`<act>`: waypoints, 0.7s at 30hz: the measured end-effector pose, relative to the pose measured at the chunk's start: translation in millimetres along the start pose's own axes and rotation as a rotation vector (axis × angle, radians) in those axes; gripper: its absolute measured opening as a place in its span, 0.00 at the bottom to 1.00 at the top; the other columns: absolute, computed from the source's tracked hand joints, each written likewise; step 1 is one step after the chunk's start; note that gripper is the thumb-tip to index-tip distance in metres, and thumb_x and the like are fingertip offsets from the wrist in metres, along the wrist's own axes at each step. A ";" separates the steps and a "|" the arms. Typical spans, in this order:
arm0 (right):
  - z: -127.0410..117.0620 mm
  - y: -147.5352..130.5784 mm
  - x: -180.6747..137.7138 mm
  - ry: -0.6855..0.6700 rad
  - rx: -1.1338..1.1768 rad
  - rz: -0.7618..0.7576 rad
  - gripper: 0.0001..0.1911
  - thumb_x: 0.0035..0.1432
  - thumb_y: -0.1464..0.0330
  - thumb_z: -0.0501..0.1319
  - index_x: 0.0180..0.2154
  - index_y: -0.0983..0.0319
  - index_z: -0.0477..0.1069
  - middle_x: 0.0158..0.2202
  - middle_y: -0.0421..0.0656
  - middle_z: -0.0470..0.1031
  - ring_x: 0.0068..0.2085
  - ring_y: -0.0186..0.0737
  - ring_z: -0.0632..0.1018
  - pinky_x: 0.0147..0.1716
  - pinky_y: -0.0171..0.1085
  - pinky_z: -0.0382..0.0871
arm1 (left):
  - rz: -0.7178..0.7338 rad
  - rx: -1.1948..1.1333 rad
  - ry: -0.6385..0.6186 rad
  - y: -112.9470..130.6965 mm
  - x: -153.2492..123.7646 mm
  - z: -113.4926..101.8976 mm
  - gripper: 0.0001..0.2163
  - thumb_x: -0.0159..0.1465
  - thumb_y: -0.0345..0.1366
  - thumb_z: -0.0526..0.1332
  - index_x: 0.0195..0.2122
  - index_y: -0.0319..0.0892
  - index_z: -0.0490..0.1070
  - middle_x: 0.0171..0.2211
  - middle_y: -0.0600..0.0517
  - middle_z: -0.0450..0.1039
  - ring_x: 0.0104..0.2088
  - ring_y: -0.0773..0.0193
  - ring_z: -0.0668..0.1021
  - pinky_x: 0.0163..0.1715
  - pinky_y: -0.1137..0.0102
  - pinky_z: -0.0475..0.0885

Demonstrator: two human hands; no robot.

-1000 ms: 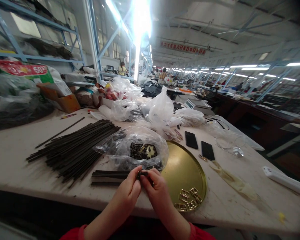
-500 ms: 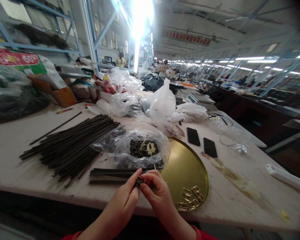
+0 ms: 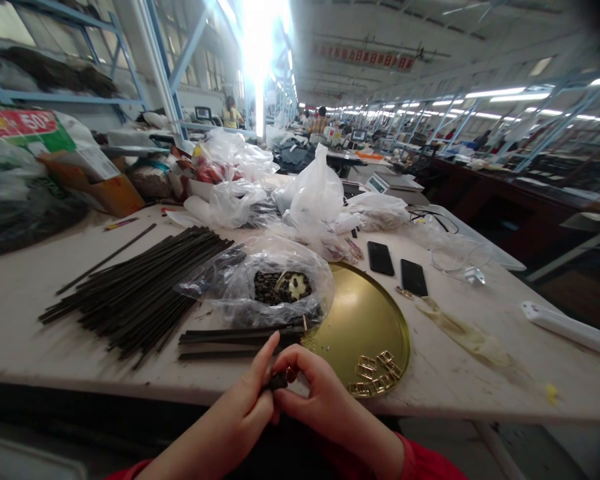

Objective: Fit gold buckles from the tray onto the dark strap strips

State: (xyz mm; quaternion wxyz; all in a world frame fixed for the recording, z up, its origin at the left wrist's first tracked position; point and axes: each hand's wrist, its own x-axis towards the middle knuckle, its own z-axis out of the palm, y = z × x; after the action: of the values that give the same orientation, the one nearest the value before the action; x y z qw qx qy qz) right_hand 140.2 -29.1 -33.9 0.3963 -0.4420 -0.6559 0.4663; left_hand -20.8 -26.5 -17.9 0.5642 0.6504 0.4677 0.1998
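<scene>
My left hand (image 3: 250, 403) and my right hand (image 3: 313, 393) meet at the near table edge, both pinching a small dark piece (image 3: 279, 381) between their fingertips. Just beyond them lie a few dark flat strips (image 3: 230, 340). A clear plastic bag (image 3: 265, 283) with small dark parts and a gold-coloured one sits behind those. To the right is a round gold tray (image 3: 365, 313) with several small gold buckles (image 3: 375, 377) near its front rim.
A large pile of long dark strips (image 3: 135, 287) spreads on the left. Two black phones (image 3: 397, 267), a white charger with cable (image 3: 473, 273), a white power strip (image 3: 565, 327), plastic bags (image 3: 315, 200) and boxes (image 3: 95, 180) stand further back. People work at distant benches.
Both hands have drawn back toward me with the small dark piece, from over the strips to the table's near edge. The camera view has shifted slightly.
</scene>
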 end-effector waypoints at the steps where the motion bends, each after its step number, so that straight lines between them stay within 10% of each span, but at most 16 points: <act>1: -1.5 -2.6 -2.4 -0.026 -0.032 -0.036 0.14 0.44 0.78 0.59 0.36 0.60 0.68 0.31 0.38 0.69 0.33 0.34 0.69 0.34 0.33 0.63 | -0.013 -0.010 -0.020 2.8 -2.5 0.0 0.31 0.58 0.30 0.47 0.63 0.38 0.38 0.62 0.47 0.52 0.61 0.57 0.55 0.60 0.59 0.47; 6: -3.6 -10.1 -10.7 -0.070 -0.084 -0.109 0.14 0.45 0.79 0.56 0.35 0.60 0.70 0.33 0.39 0.69 0.34 0.34 0.70 0.35 0.33 0.64 | -0.018 -0.032 -0.033 9.1 -11.8 2.4 0.31 0.58 0.31 0.50 0.63 0.39 0.42 0.62 0.48 0.53 0.60 0.58 0.56 0.60 0.61 0.46; 12: -0.2 -7.9 -16.6 -0.094 0.095 0.114 0.14 0.47 0.78 0.55 0.38 0.62 0.69 0.28 0.37 0.69 0.25 0.30 0.68 0.26 0.30 0.62 | 0.028 -0.078 -0.034 -1.2 -19.2 7.0 0.31 0.59 0.30 0.49 0.63 0.44 0.37 0.32 0.54 0.76 0.38 0.64 0.75 0.49 0.64 0.65; 21: 0.5 -11.6 -22.2 -0.232 0.325 0.206 0.12 0.45 0.76 0.61 0.34 0.61 0.65 0.22 0.33 0.65 0.22 0.29 0.66 0.21 0.28 0.57 | 0.016 -0.062 -0.047 0.9 -28.4 6.4 0.32 0.57 0.29 0.51 0.63 0.44 0.42 0.50 0.50 0.70 0.50 0.57 0.69 0.51 0.65 0.63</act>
State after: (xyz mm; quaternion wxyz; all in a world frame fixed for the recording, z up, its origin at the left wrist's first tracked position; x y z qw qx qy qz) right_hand 143.9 -52.3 -25.3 0.3346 -0.3805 -0.5646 0.6516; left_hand -29.1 -53.5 -11.3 0.5931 0.6409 0.4428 0.2035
